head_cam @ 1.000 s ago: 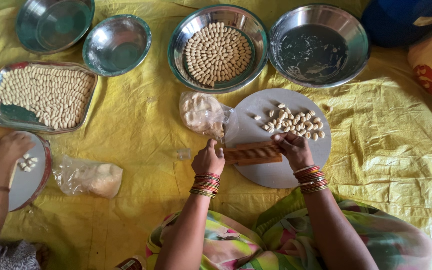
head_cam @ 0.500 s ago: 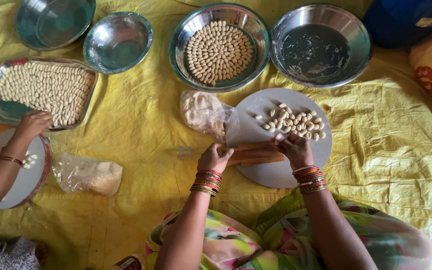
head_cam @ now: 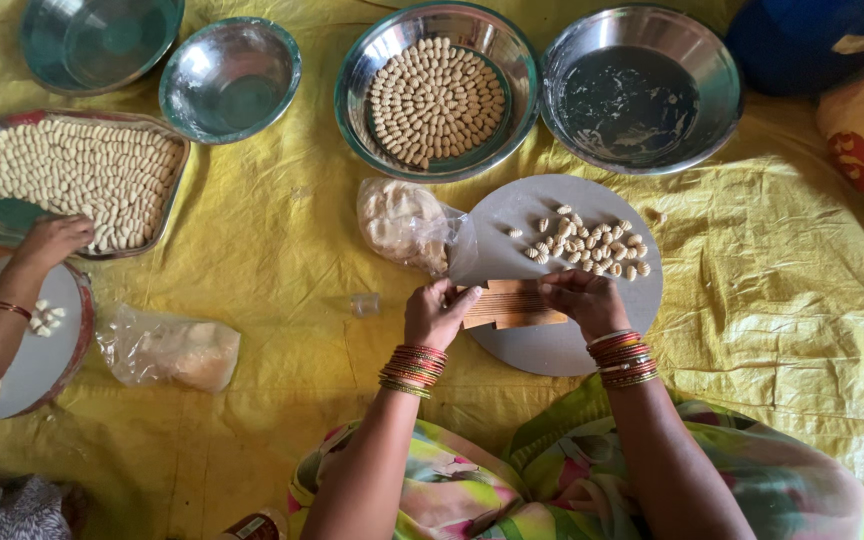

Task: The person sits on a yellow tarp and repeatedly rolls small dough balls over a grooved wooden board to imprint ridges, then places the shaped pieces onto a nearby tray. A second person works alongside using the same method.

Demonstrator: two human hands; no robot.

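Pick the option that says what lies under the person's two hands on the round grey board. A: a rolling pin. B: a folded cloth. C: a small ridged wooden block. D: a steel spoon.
C: the left hand and the right hand both rest on a small ridged wooden block lying on the round grey board, near a cluster of small shaped dough pieces.

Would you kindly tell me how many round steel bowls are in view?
4, all along the top: one at the top-left corner, cut off by the frame; a smaller empty one beside it; one holding shaped dough pieces; one right of that.
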